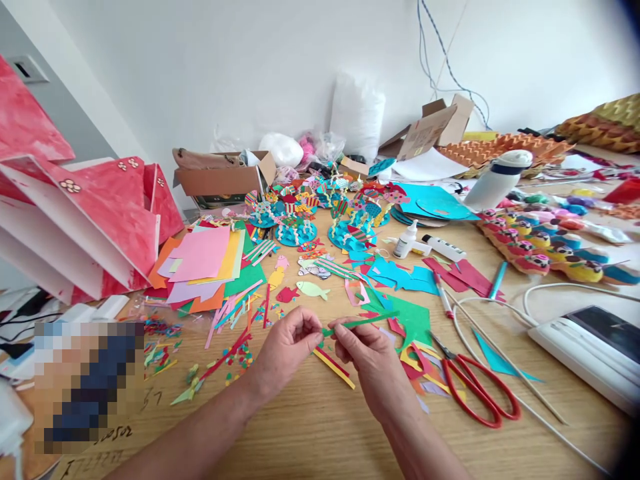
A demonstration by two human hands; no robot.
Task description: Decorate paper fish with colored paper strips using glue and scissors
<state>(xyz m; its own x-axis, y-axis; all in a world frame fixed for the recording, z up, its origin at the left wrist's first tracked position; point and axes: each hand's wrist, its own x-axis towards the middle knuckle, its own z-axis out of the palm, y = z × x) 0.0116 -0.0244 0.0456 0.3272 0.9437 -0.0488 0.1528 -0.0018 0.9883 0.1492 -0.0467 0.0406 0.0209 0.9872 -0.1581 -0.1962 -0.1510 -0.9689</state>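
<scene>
Together, left hand (287, 347) and right hand (367, 353) pinch a thin green paper strip (360, 323).

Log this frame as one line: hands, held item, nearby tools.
left hand: pinching green paper strip | right hand: pinching same strip | red scissors: on table, right of hands, untouched

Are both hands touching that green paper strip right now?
Touching. The head view shows the left hand and right hand pinching the green paper strip.
</scene>
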